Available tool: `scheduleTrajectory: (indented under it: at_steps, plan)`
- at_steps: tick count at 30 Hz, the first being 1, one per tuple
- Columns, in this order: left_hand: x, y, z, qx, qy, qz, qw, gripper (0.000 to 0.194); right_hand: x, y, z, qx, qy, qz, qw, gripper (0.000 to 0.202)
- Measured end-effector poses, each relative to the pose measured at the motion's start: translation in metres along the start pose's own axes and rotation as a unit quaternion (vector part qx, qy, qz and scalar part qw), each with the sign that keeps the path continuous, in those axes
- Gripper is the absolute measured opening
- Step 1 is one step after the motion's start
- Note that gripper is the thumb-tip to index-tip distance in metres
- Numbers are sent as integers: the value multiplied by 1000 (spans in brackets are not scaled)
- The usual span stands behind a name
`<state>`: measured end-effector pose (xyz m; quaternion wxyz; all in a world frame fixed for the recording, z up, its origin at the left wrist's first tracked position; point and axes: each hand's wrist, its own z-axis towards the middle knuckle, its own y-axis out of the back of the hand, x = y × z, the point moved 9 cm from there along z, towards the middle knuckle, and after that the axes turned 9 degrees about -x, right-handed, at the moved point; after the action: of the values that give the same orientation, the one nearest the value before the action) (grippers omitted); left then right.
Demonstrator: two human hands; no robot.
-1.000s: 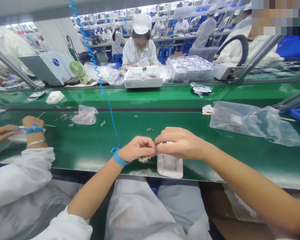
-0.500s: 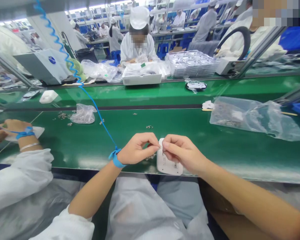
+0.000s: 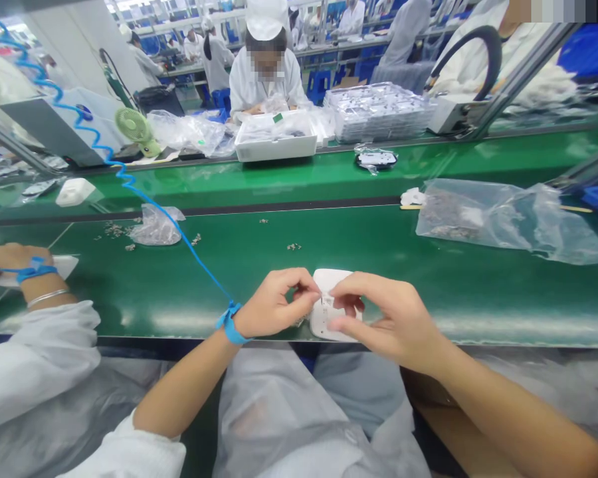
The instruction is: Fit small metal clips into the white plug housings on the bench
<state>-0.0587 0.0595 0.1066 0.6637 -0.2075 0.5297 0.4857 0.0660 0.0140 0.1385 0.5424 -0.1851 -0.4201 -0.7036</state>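
Note:
A white plastic housing (image 3: 321, 325) with rounded corners and small holes lies on the green work surface near its front edge. My left hand (image 3: 278, 304), wearing a blue wrist strap, is at the housing's left side. Its thumb and forefinger are pinched together over the housing; whatever is between them is too small to make out. Over the right part of the housing is my right hand (image 3: 391, 317), thumb and forefinger spread apart, with nothing visible between them. Small metal parts beside the housing are partly hidden by my left hand.
Small metal parts (image 3: 294, 247) lie scattered ahead. A clear bag (image 3: 155, 226) sits at left, a larger bag of parts (image 3: 451, 216) at right. The blue coiled cord (image 3: 179, 232) runs to my left wrist. A co-worker's hand (image 3: 17, 259) works at far left.
My right thumb and forefinger have come apart, and the hand has opened over the housing. My left hand stays pinched in nearly the same place. The view has shifted slightly.

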Motion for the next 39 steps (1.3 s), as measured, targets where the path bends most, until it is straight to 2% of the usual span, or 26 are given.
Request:
scheduleTrajectory:
  at_steps: [2, 4, 7, 9, 11, 13, 17, 21, 22, 25, 26, 28, 30, 33, 36, 39]
  plan:
    - [-5, -2, 0, -4, -16, 28, 999, 11, -1, -3, -1, 12, -10, -33, 999, 9]
    - [-6, -3, 0, -6, -2, 25, 1000, 12, 2, -4, -1, 13, 2, -49, 999, 9]
    - [1, -5, -2, -4, 64, -17, 998, 15, 22, -5, -4, 16, 122, -117, 985, 17]
    - [7, -8, -5, 3, 114, -52, 992, 18, 37, -9, -9, 33, 223, -188, 956, 16]
    - [12, -12, -8, 15, 157, -85, 984, 23, 46, -13, -15, 53, 295, -227, 927, 17]
    - [13, -16, -11, 30, 185, -121, 975, 27, 50, -13, -21, 60, 335, -212, 916, 19]
    - [10, -25, -16, 58, 202, -189, 959, 29, 43, -3, -27, 24, 326, -115, 938, 21]
    - [0, -39, -20, 105, 182, -220, 953, 23, 33, 7, -21, -34, 247, -25, 968, 8]
    - [-4, -41, -19, 111, 167, -221, 954, 22, 30, 10, -16, -54, 203, -3, 978, 4]
    - [-15, -39, -16, 93, 109, -197, 970, 20, 9, 9, -7, -71, 6, 70, 995, 22]
    - [-18, -37, -14, 84, 89, -179, 976, 19, -1, 3, -8, -57, -74, 97, 991, 29]
    - [-23, -32, -12, 69, 53, -142, 986, 17, -17, -10, -19, -20, -221, 155, 963, 41]
    - [-26, -24, -9, 39, 33, -114, 992, 14, -26, -21, -34, 5, -316, 206, 926, 46]
    - [-27, -15, -6, 13, 21, -90, 996, 13, -32, -27, -45, 13, -367, 264, 892, 46]
    - [-32, -19, -6, 44, -10, -38, 998, 15, -37, -27, -46, 18, -381, 297, 875, 46]
    - [-39, -29, -8, 88, -55, 32, 994, 14, -37, -29, -45, 68, -398, 311, 860, 40]
